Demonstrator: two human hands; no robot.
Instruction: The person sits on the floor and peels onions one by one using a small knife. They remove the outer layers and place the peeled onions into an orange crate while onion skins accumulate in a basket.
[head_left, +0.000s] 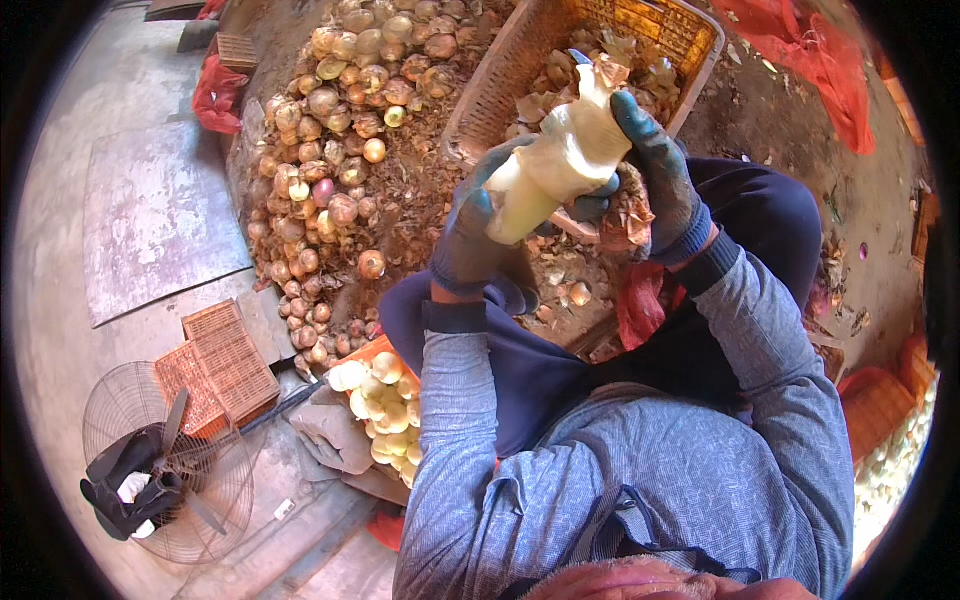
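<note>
Over the near edge of a plastic crate (480, 94) holding onion skins (536, 97), I hold a pale peeled onion (529, 187) with layers pulled up from it. My left hand (480, 217), in a dark blue-green glove, grips its lower left side. My right hand (660, 172), gloved alike, closes on the loosened layers (589, 131) at the upper right. A blue tip, perhaps of a blade, shows above them. Brown dry skin (628, 210) hangs by my right palm. The fingers behind the onion are partly hidden.
Unpeeled onions (322, 105) lie heaped on the ground at the left. Peeled onions (390, 405) fill an orange crate by my left elbow. A standing fan (169, 461) and stacked orange crates (232, 360) are at the lower left. Red mesh (825, 67) lies at the upper right.
</note>
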